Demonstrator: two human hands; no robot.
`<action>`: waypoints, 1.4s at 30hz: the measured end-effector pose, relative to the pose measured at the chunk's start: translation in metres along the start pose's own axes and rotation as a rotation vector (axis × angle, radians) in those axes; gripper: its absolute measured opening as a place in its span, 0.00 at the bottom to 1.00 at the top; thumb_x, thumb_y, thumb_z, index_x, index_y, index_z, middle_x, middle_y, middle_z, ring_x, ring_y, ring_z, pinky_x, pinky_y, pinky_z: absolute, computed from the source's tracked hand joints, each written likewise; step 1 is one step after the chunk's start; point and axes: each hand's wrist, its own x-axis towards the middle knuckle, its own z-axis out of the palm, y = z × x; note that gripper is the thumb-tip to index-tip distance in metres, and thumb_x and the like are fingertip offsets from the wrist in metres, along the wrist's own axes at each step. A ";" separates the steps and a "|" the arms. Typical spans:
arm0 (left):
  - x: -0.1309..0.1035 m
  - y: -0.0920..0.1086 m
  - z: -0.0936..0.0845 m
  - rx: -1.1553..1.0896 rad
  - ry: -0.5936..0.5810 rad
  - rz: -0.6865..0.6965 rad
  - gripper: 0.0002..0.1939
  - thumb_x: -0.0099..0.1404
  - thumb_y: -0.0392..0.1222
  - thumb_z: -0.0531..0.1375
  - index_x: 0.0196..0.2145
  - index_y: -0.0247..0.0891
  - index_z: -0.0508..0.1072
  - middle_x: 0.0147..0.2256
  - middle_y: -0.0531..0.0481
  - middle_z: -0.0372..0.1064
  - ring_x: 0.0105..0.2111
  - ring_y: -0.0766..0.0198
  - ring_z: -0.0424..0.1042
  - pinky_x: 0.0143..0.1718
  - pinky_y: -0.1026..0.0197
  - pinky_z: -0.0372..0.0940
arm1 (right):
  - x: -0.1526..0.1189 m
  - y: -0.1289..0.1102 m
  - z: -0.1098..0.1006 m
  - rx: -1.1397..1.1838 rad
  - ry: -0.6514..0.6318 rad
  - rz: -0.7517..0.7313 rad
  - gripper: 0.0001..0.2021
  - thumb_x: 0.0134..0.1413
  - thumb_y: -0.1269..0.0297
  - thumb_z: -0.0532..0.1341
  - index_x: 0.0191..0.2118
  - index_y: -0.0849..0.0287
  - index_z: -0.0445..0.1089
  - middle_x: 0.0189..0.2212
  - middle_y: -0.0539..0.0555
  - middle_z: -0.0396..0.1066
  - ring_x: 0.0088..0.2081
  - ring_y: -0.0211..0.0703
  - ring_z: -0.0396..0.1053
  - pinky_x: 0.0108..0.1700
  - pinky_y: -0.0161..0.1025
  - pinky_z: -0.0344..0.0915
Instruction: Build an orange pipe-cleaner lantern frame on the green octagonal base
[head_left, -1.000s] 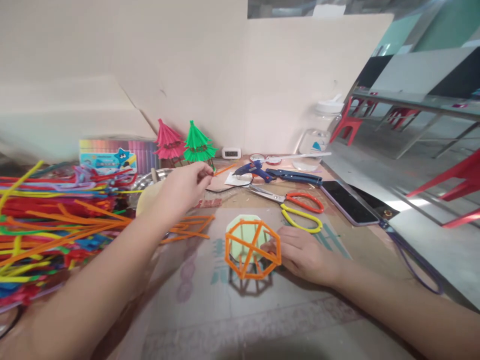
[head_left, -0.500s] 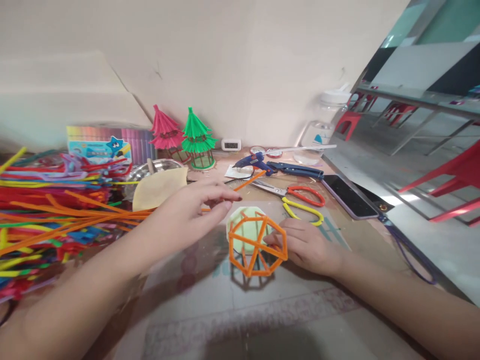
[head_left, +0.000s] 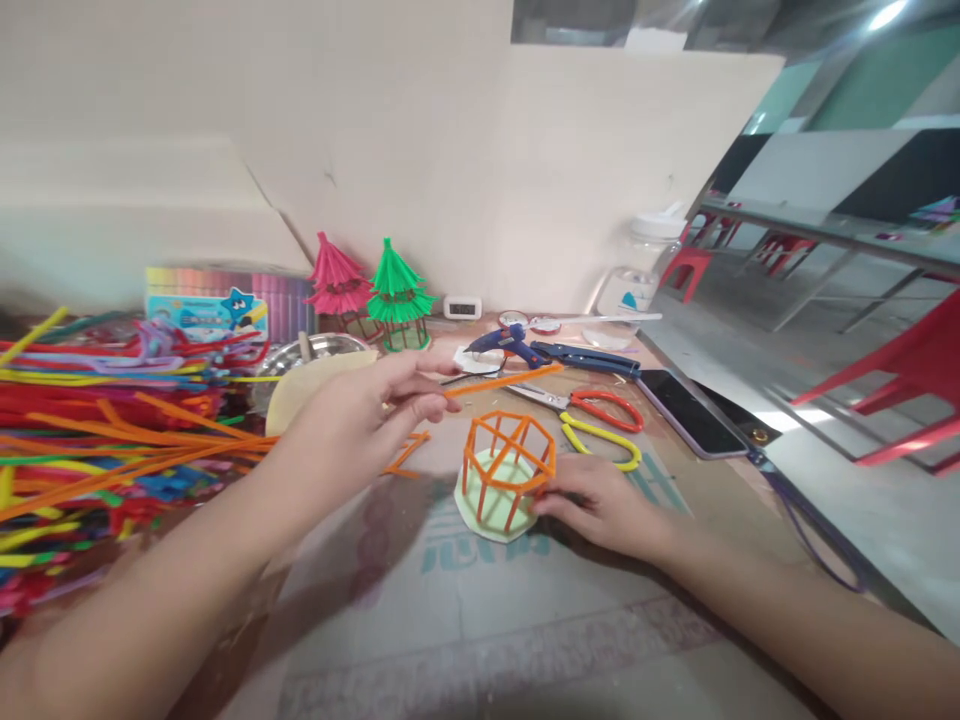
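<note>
Between my hands an orange pipe-cleaner frame (head_left: 510, 487) stands upright on a pale green round base (head_left: 480, 525), its many-sided top crossed by spokes. My right hand (head_left: 600, 503) grips the frame's right side near the base, with thumb and finger pinched. Above and left of it, my left hand (head_left: 375, 410) pinches one end of an orange pipe cleaner (head_left: 510, 380), which points right. Short orange pieces (head_left: 407, 458) lie on the table below my left hand, partly hidden by it.
Many coloured pipe cleaners (head_left: 112, 440) are heaped at left. Behind stand a pink tower (head_left: 337, 280) and a green tower (head_left: 397, 290). A glue gun (head_left: 506, 342), scissors (head_left: 600, 430), a phone (head_left: 694, 412) and a water bottle (head_left: 637, 265) sit at the back and right.
The frame has gone from tilted, its top towards me, to upright on its base. My left hand has turned and now shows more of the pipe cleaner. The camera view has tipped up slightly.
</note>
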 end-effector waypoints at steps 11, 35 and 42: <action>-0.009 0.008 0.008 0.146 -0.083 0.058 0.12 0.68 0.48 0.58 0.35 0.41 0.78 0.33 0.54 0.78 0.30 0.65 0.74 0.31 0.64 0.63 | 0.016 -0.012 -0.061 -0.074 0.391 0.087 0.10 0.63 0.62 0.60 0.49 0.54 0.70 0.40 0.54 0.75 0.37 0.43 0.72 0.40 0.39 0.69; -0.016 0.006 0.020 0.067 -0.170 0.036 0.11 0.70 0.44 0.56 0.37 0.39 0.77 0.34 0.51 0.77 0.33 0.62 0.73 0.36 0.62 0.64 | 0.029 -0.026 -0.057 -0.353 0.064 -0.066 0.09 0.64 0.69 0.57 0.44 0.54 0.75 0.38 0.55 0.78 0.42 0.45 0.74 0.44 0.41 0.71; -0.011 -0.009 0.017 -0.002 -0.277 -0.120 0.17 0.71 0.50 0.52 0.40 0.40 0.77 0.36 0.49 0.77 0.36 0.60 0.74 0.38 0.61 0.66 | 0.032 -0.023 -0.051 -0.299 0.056 -0.019 0.08 0.64 0.69 0.58 0.41 0.55 0.75 0.37 0.54 0.78 0.40 0.43 0.74 0.44 0.40 0.71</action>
